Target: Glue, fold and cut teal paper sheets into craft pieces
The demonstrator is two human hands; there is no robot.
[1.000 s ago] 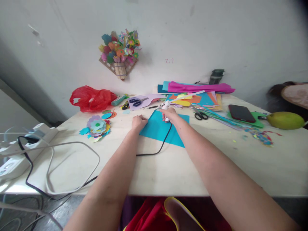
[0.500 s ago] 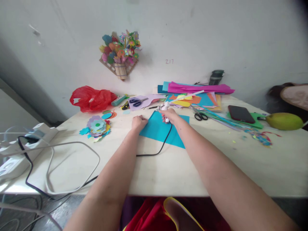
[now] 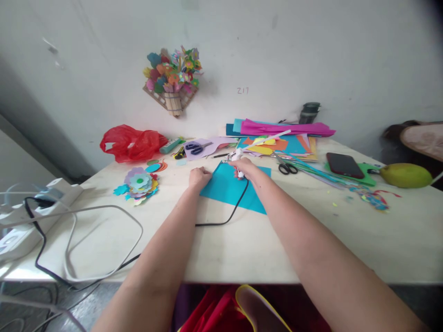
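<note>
A blue craft sheet point(image 3: 231, 191) lies on the table between my hands. My right hand point(image 3: 244, 167) is closed around a white hot glue gun point(image 3: 238, 156); a long white glue stick point(image 3: 268, 140) sticks out of its back. The gun's nozzle points left, near the sheet's far left corner, and a black cord point(image 3: 238, 203) runs from the gun over the sheet. At the sheet's left edge, my left hand point(image 3: 200, 177) rests with its fingers curled and its thumb against that edge. Its fingertips are partly hidden.
Stacked paper flowers point(image 3: 138, 182) and a red plastic bag point(image 3: 129, 143) lie on the left. Behind are scissors point(image 3: 199, 147) and coloured sheets point(image 3: 287, 127); more scissors point(image 3: 288, 167), a phone point(image 3: 345, 165) and a yellow-green fruit-like object point(image 3: 404, 175) are at right. Cables trail from a power strip point(image 3: 20, 235).
The glue gun and my right hand have shifted only slightly near the sheet's far corner. My left hand stays at the sheet's left edge. The view has moved a little.
</note>
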